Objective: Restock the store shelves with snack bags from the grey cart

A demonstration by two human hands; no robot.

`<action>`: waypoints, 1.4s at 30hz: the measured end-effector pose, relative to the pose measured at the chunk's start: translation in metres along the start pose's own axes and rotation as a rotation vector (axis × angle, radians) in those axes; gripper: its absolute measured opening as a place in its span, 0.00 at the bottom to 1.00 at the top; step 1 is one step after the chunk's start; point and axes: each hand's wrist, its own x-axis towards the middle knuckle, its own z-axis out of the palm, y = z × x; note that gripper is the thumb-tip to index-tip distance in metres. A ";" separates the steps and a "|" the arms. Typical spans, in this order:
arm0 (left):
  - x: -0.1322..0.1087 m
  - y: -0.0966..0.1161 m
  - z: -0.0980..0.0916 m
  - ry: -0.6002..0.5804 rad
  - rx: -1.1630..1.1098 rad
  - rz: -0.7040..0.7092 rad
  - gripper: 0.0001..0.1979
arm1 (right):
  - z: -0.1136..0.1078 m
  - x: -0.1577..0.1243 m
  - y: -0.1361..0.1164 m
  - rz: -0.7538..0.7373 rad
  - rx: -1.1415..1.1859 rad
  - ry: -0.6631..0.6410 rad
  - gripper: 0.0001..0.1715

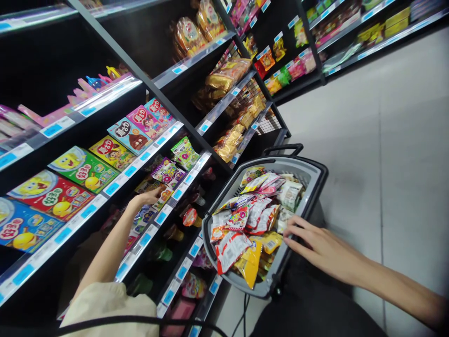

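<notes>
My left hand (pixel 149 197) reaches into a low shelf on the left. Its fingers are closed at a small yellow-orange candy packet (pixel 163 198), partly hiding the grip. Beside it lie a purple candy packet (pixel 168 172) and a green candy packet (pixel 185 153). To the right, a grey shopping basket (pixel 229 280) with a black rim is heaped with small candy packets, among them a yellow packet (pixel 249 264) and a white and red packet (pixel 231 250). My right hand (pixel 308 238) is over the basket's right rim, fingers spread, fingertips near the packets, holding nothing.
Boxed sweets (pixel 82 168) line the shelf above my left hand. Small jelly cups (pixel 191 216) hang on the lower tier. Bagged bread (pixel 189 35) and gold-wrapped packs (pixel 231 140) fill shelves further back. A black cable (pixel 140 320) crosses the bottom; pale floor tiles (pixel 403 140) lie right.
</notes>
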 end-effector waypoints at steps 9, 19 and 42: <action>-0.013 -0.001 -0.013 0.115 0.039 -0.007 0.15 | 0.000 0.001 -0.001 0.018 -0.002 -0.039 0.26; -0.056 0.086 0.037 0.776 -0.078 0.469 0.12 | -0.001 0.000 -0.002 0.016 0.008 -0.031 0.25; -0.055 0.188 0.152 -0.031 -0.700 0.436 0.18 | -0.009 0.008 0.001 0.144 0.366 -0.002 0.31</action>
